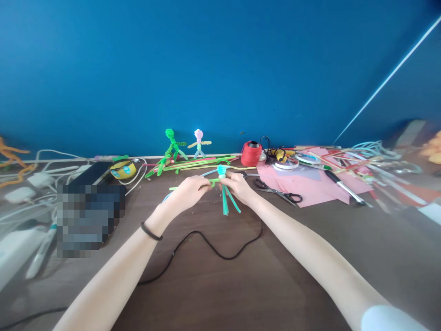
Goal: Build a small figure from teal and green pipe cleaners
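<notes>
- Plain blue wall (220,69) behind, meeting a dark brown wood-grain worktop (220,294).
- Small bent figure of turquoise and teal fuzzy craft stems (222,172): held just above mid-worktop between both hands, turquoise head up, teal ends dangling.
- Left hand (195,186): fingers closed, pinching a light green fuzzy craft stem (215,180) that reaches sideways to the figure.
- Right hand (240,187): fingertips clamped on the figure just below its head; exact contact partly hidden.
- Step in hand, by my reading: fixing the light green stem across the body, perhaps as arms. Two stem figures near the wall, one green (170,146), one with a pale pink head (198,138), have side limbs, which fits.
- Next move, as I judge it, calls for a steady right-hand pinch while the left winds the stem tightly; a loose turn could let it slip round.
- Black-handled scissors (295,197) lie to the right, partly over pale pink paper sheets (313,193), near should a trim be needed.
- Writing: none legible. Red thread spool (251,155) and black-and-silver pen (344,187) show no readable label; yellow pouch (123,170) bears blue eye shapes, no words I can make out; dark object at left (89,225) is pixelated.
</notes>
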Available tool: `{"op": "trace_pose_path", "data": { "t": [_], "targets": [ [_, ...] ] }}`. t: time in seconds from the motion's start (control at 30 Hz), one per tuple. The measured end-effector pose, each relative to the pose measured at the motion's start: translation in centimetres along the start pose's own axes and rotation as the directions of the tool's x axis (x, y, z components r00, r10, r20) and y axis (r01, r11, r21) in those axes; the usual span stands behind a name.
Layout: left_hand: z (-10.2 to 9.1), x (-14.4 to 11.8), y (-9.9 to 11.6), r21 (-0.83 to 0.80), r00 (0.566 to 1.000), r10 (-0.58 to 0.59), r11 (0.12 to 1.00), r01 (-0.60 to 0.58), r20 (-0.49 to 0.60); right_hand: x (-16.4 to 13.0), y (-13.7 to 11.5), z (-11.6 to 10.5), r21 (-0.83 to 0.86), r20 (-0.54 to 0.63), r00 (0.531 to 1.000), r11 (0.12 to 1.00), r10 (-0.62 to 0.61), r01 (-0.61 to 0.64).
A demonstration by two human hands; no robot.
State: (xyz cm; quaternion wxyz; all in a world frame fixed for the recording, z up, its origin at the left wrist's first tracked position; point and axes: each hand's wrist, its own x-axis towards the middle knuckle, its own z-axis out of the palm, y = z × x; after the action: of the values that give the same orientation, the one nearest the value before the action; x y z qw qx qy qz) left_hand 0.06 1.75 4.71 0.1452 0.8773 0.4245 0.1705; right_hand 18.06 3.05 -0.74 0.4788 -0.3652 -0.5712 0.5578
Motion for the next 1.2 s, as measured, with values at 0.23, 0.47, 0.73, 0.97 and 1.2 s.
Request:
{"op": "trace_pose_path", "data": {
  "t": [0.23,0.47,0.73,0.97,1.2],
  "targets": [
    [-1.1,0.0,-0.1,-0.078,0.989,-0.009,0.997,-0.002,-0.15,-0.1,0.3,0.0,-0.012,0.154,0.986,0.998,0.06,-0.058],
    [-0.8,0.0,-0.6,-0.137,0.979,-0.092,0.988,0.067,-0.184,-0.6,-0.7,0.7,0.119,0.281,0.954,0.983,0.102,-0.141],
    [-0.2,0.2,-1.0,-0.158,0.978,-0.177,0.975,0.158,-0.113,-1.1,-1.7,1.2,0.272,0.28,0.955,0.946,0.096,-0.175],
    [-0.1,0.0,-0.5,-0.127,0.983,-0.178,0.977,0.17,-0.053,-0.8,-1.6,1.2,0.341,0.225,0.971,0.927,0.081,-0.157],
    [0.4,0.0,-0.8,-0.128,0.987,-0.159,0.979,0.158,-0.002,-0.3,-0.9,1.1,0.388,0.127,0.991,0.917,0.042,-0.089]
  ]
}}
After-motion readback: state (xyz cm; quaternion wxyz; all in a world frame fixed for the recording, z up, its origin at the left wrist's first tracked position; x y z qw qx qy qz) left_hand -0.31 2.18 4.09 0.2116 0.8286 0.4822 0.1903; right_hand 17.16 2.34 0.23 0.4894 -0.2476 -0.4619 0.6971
